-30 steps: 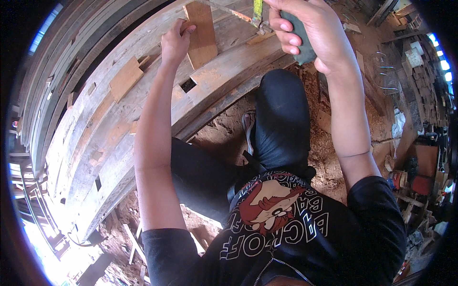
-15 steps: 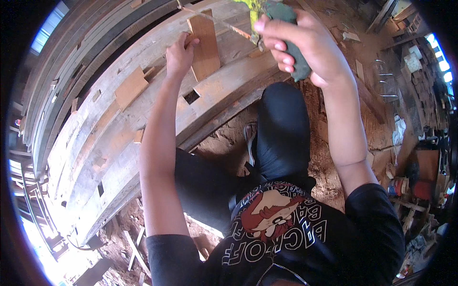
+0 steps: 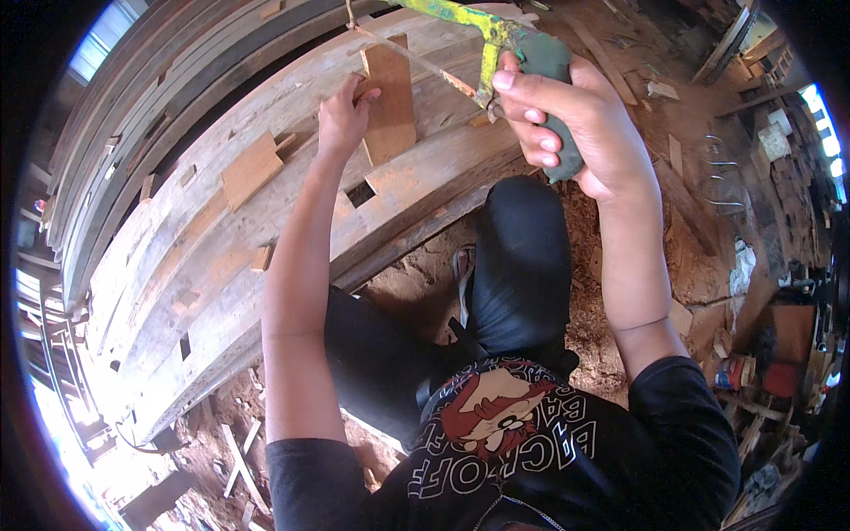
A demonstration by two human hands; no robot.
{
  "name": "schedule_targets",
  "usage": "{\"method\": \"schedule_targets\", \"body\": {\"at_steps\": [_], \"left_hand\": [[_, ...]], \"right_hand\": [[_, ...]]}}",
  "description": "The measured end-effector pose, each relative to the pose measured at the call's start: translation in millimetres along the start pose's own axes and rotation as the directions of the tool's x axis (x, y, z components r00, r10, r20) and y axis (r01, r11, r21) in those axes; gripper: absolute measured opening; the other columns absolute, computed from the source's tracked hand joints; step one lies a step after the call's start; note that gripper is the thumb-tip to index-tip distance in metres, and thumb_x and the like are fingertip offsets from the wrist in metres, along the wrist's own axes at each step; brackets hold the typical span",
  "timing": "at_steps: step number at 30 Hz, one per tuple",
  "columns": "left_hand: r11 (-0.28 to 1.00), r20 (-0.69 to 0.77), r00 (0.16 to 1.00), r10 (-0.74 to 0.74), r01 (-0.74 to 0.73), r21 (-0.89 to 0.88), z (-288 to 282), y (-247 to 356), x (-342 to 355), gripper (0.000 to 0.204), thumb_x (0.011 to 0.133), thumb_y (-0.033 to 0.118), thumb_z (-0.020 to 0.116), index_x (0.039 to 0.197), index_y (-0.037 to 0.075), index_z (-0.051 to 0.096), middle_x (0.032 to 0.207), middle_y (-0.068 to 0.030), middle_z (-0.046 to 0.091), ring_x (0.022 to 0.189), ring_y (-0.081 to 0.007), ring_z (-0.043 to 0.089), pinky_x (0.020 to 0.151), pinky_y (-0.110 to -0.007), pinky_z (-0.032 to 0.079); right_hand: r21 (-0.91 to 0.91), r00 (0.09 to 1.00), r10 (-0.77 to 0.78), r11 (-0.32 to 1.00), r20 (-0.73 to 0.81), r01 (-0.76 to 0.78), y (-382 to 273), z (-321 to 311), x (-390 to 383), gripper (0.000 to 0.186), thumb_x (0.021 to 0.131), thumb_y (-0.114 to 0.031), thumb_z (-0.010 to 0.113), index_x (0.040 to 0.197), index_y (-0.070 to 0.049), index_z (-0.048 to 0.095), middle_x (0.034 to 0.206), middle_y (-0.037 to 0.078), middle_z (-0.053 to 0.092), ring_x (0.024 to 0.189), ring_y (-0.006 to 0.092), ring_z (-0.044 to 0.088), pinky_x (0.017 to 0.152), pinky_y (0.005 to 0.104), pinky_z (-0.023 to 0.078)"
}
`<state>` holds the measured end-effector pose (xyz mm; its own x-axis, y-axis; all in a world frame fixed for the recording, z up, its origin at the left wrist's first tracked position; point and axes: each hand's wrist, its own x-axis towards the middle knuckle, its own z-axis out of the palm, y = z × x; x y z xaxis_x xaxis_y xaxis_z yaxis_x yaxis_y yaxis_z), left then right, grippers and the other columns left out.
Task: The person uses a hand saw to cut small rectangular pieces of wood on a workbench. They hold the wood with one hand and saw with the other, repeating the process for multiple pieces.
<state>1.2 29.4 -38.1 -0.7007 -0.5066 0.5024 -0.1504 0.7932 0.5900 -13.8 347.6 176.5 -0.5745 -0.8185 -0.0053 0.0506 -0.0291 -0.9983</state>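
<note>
A hacksaw (image 3: 491, 46) with a yellow-green frame and a dark green handle is in my right hand (image 3: 580, 115), the fingers wrapped round the handle. Its thin blade passes across the upper part of a flat brown wooden board (image 3: 390, 111); whether it touches the wood I cannot tell. At the board's left edge, my left hand (image 3: 345, 115) has its thumb and fingers closed on the wood. The board rises from a large pale timber (image 3: 416, 159), close to a dark square hole. The frame's far end is cut off at the top of the view.
Another flat wood piece (image 3: 251, 170) stands farther left on the timber. Long curved beams (image 3: 133, 150) lie beyond it. Scrap sticks (image 3: 237, 460) litter the dirt floor at lower left. To the right are wood shavings, planks (image 3: 686, 208) and a red container (image 3: 781, 376).
The whole view has shifted, so the timber and board appear slightly lower. The hacksaw has come toward me a little, and more of its frame shows. My left hand stays at the board's edge.
</note>
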Motion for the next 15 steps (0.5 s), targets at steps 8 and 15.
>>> {"method": "schedule_targets", "body": {"at_steps": [8, 15], "left_hand": [[0.999, 0.026, 1.0, -0.016, 0.017, -0.03, -2.6, 4.2, 0.9, 0.033, 0.096, 0.032, 0.072, 0.119, 0.009, 0.064, 0.101, -0.0195, 0.075, 0.097, -0.0424, 0.072, 0.081, -0.052, 0.056], [1.0, 0.036, 0.999, -0.026, 0.025, 0.01, -5.6, 6.3, 2.7, 0.032, 0.097, 0.028, 0.071, 0.121, 0.008, 0.065, 0.108, -0.0207, 0.074, 0.103, -0.0412, 0.071, 0.082, -0.049, 0.055]], "right_hand": [[-0.056, 0.996, -0.07, 0.996, 0.051, 0.073, 1.2, 11.9, 12.7, 0.017, 0.095, -0.021, 0.07, 0.097, -0.009, 0.059, 0.069, -0.008, 0.045, 0.049, 0.0005, 0.04, 0.044, 0.0209, 0.033], [-0.115, 0.998, 0.021, 0.993, -0.06, -0.027, 1.2, 5.1, 15.7, 0.031, 0.096, -0.03, 0.073, 0.079, -0.013, 0.055, 0.063, -0.009, 0.045, 0.046, -0.0005, 0.041, 0.041, 0.0202, 0.032]]}}
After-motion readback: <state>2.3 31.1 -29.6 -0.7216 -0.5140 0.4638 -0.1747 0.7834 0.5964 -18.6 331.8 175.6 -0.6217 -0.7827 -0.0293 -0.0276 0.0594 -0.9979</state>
